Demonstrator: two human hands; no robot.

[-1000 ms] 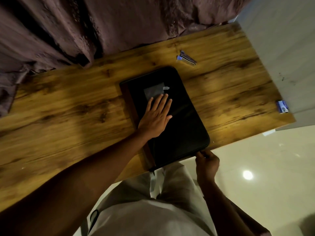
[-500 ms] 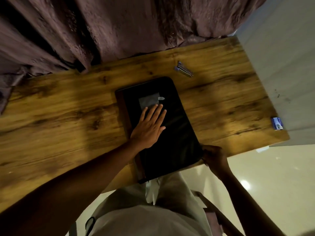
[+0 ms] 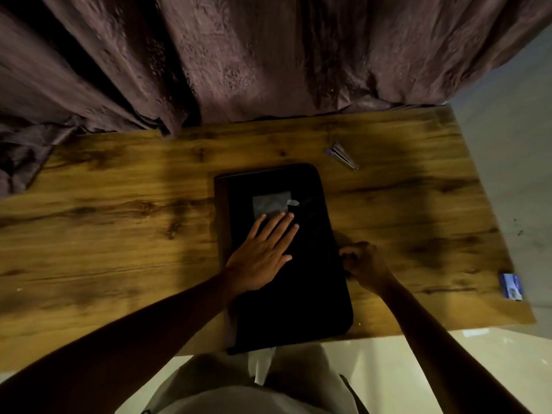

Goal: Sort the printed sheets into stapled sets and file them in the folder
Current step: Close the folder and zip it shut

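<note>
**Two hands on a closed black folder**

The left hand lies flat on top of the black folder. Its fingers are straight and close side by side, and the thumb sticks out to the side. The fingertips touch the bottom edge of a grey label on the cover. A small white tab pokes out at the label's right side.

The right hand is at the right edge of the folder, about halfway along it. Its fingers are curled in and seem to pinch something small at that edge. It is too dark to tell what that small thing is.

The folder is closed. It lies in the middle of a wooden table, and its near end reaches the table's front edge. No printed sheets show.

A stapler lies on the table beyond the folder's far right corner, not touching it. A small blue box sits far off by the table's right edge. A purple curtain hangs behind the table. The person's light clothes show at the bottom, over a pale shiny floor.
</note>
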